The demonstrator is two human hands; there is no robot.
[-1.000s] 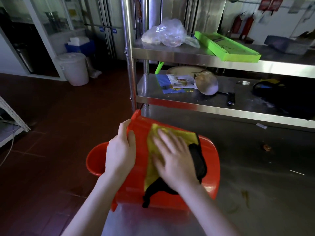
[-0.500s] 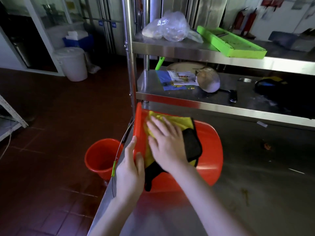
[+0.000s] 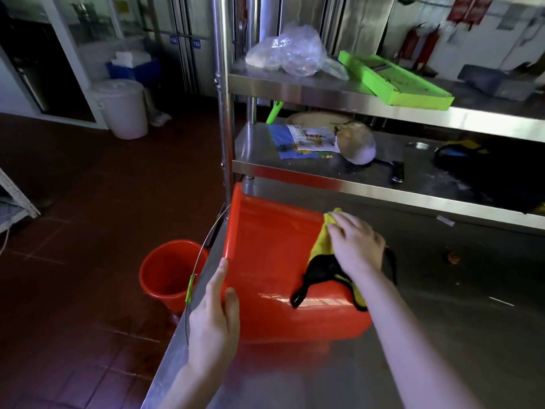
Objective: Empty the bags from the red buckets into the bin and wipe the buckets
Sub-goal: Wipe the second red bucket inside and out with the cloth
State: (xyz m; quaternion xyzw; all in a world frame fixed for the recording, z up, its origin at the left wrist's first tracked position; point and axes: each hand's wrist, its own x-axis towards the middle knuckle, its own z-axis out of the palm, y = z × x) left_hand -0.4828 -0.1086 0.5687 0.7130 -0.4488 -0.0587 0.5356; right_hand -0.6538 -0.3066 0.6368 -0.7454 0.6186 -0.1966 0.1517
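A red bucket (image 3: 271,255) lies on its side on the steel table (image 3: 442,335), its rim toward the table's left edge and its wire handle hanging over that edge. My left hand (image 3: 215,317) grips the bucket's rim at the near left. My right hand (image 3: 356,246) presses a yellow and black cloth (image 3: 321,261) flat against the bucket's outer wall, toward its base. A second red bucket (image 3: 168,273) stands upright on the floor to the left of the table.
Steel shelves rise behind the bucket; the top one holds a clear plastic bag (image 3: 289,51) and a green tray (image 3: 395,81), the lower one papers (image 3: 306,140) and a pale bowl (image 3: 356,146). A white lidded bin (image 3: 121,107) stands on the red tiled floor at far left.
My right hand has slid the cloth rightward across the bucket toward its base. My left hand has dropped from the bucket's wall to its rim. The view has shifted, showing the floor bucket fully.
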